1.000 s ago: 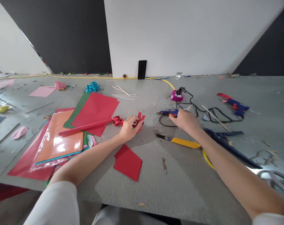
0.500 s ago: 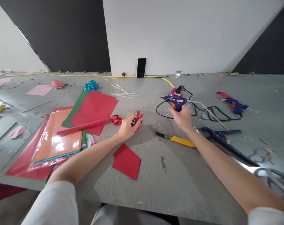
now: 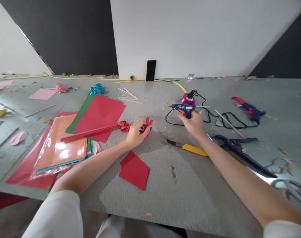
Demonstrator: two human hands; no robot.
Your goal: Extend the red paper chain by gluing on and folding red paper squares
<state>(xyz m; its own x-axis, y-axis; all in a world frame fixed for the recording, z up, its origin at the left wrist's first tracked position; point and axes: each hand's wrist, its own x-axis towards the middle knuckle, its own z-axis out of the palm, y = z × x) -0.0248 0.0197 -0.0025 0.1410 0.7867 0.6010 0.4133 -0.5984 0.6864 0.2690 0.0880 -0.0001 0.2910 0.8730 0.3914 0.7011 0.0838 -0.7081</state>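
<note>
My left hand is closed around a red paper flower of folded strips; the fingers hide part of it. Just left of that hand lie red paper curls at the end of a red paper-wrapped stem. My right hand grips the handle of a blue hot glue gun, its nozzle pointing left and a clear glue stick sticking out behind. Below the right hand lies a yellow utility knife. Red paper squares rest on the table between my forearms.
Red and green sheets and a plastic packet of orange paper lie at left. A blue bow, thin sticks and a phone are farther back. Another glue gun and dark-handled pliers lie at right, with a black cord.
The glue gun has shifted slightly down and left, and its rear has levelled a little. My left hand keeps its hold on the red paper flower, nearly still.
</note>
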